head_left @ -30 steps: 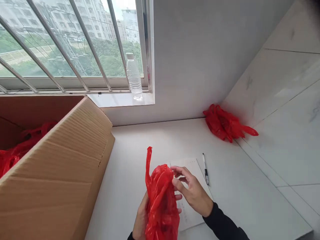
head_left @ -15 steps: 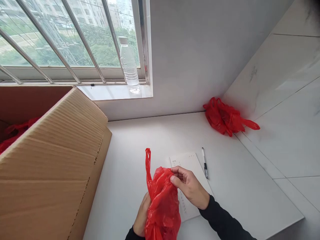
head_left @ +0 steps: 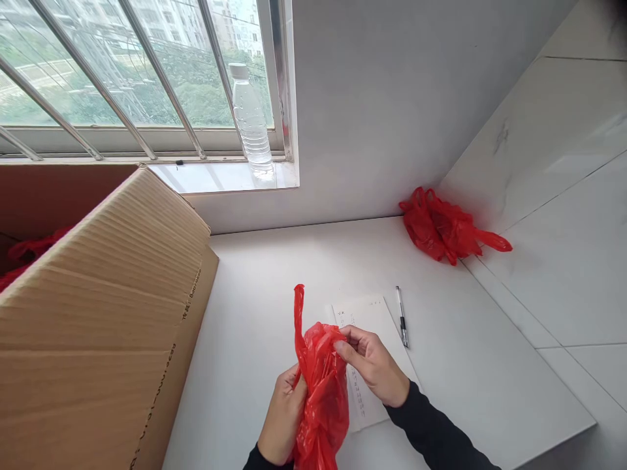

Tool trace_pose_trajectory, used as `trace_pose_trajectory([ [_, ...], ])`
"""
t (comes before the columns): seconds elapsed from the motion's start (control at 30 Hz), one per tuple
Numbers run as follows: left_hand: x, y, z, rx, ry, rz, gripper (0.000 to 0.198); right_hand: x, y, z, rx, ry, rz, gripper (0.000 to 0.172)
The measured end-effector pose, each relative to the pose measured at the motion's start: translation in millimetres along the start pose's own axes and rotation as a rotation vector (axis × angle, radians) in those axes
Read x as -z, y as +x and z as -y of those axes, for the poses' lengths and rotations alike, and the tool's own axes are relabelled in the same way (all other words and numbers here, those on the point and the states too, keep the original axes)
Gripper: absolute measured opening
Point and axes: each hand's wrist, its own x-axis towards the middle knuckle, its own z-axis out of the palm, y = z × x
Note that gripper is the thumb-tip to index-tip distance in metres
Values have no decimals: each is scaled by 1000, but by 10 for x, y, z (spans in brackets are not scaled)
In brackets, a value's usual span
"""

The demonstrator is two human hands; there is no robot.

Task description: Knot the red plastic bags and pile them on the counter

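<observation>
Between my hands is a red plastic bag (head_left: pixel 323 391), crumpled and bulging, with one twisted handle standing up on its left. My left hand (head_left: pixel 287 414) grips the bag's left side, the thumb lying across it near the base of that handle. With thumb and fingers, my right hand (head_left: pixel 375 365) pinches the bag's upper right edge. Whatever the bag may contain is hidden. Below the right hand lies a sheet of paper (head_left: pixel 362 405) with handwriting, partly covered by the bag and hand. A black-and-clear pen (head_left: pixel 402 320) rests just right of the paper.
At left stands a large open cardboard box (head_left: pixel 108 307) with red plastic (head_left: pixel 36 248) inside. Another crumpled red plastic bag (head_left: pixel 441 225) lies in the far corner of the white table (head_left: pixel 264 261). A clear water bottle (head_left: pixel 252 124) stands on the sill of the barred window.
My left hand has come further into view and moved round to the bag's near left side. The bag has turned slightly and its handle leans less. My right hand keeps its pinch.
</observation>
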Motion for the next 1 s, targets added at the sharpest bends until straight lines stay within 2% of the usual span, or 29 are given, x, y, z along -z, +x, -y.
trace_pose_trajectory([
  [0.13, -22, 7, -38, -9, -135, -121, 33, -43, -44, -41, -42, -58, -41, 41],
  [0.23, -43, -18, -105, -14, -180, -180, 33, -72, -88, -110, -102, -153, 9, 54],
  [0.37, -85, -82, -182, 12, -206, -133, 31, -83, -87, -169, -130, -74, 29, 44],
  [0.5, -137, -135, -213, -30, -187, -70, 42, -58, -54, -137, -74, 23, -6, 34],
  [0.6, -162, -148, -209, -49, -96, -72, 48, -45, -57, -88, -64, 54, -21, 29],
  [0.7, -169, -143, -196, -76, -32, -99, 48, -58, -75, -56, -100, 51, -15, 30],
  [0.87, -170, -133, -184, -94, -20, -145, 48, -100, -73, -82, -54, 53, 17, 33],
  [1.0, -171, -137, -171, -100, -5, -97, 51, -90, -56, -119, -57, 160, -43, 28],
])
